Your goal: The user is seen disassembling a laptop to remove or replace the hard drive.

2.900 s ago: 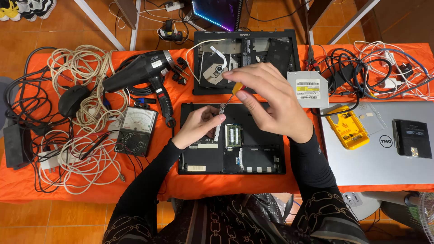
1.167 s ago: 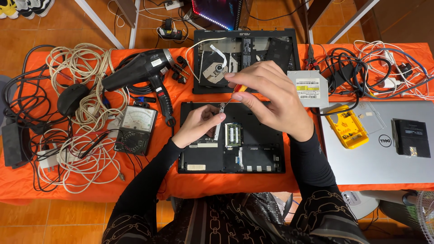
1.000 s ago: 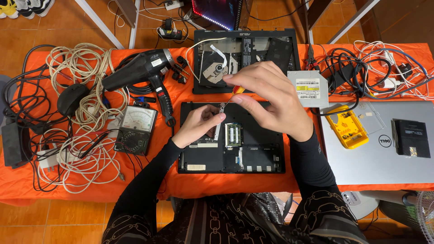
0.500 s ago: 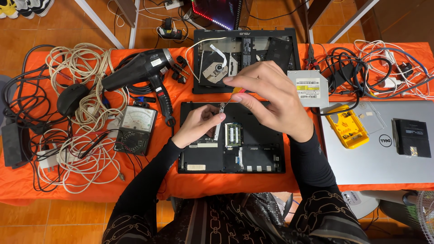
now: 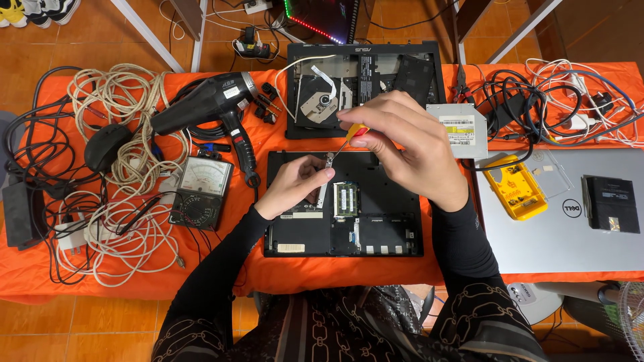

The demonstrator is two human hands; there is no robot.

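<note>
Both hands work over the opened laptop base [image 5: 343, 204]. The left hand [image 5: 292, 184] rests on the base's upper left part, fingers curled, thumb and forefinger pinched. The right hand [image 5: 409, 151], raised above the base's upper edge, is closed with fingertips bunched. Both forearms wear dark sleeves.

opened laptop bases [image 5: 376, 221]: 2
closed silver laptops [image 5: 563, 228]: 1
hot-air guns [image 5: 208, 107]: 1
analog multimeters [image 5: 201, 193]: 1
optical drives [image 5: 457, 129]: 1
</note>
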